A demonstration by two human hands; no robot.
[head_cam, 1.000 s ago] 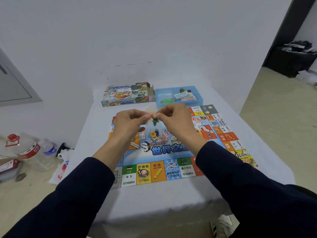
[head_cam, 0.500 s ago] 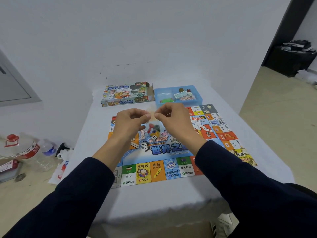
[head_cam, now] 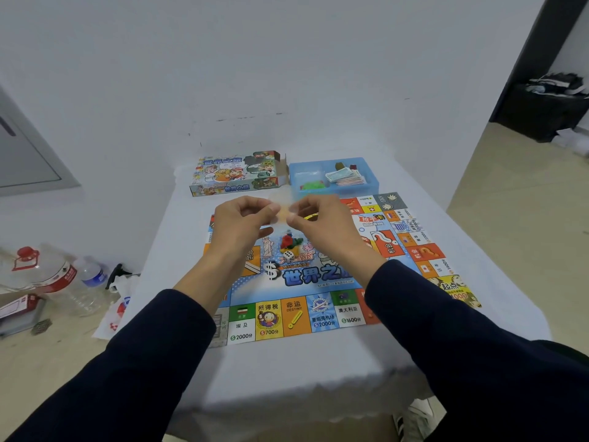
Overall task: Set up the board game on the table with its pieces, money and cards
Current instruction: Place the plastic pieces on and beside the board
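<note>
Both hands (head_cam: 282, 218) pinching clear bag (head_cam: 280, 212), game pieces (head_cam: 290, 245) heaped on board (head_cam: 306, 275) just beneath

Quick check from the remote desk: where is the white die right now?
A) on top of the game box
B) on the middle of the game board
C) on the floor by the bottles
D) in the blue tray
B: the white die lies on the middle of the game board, beside a small heap of colored pieces, below the two raised hands.
</note>
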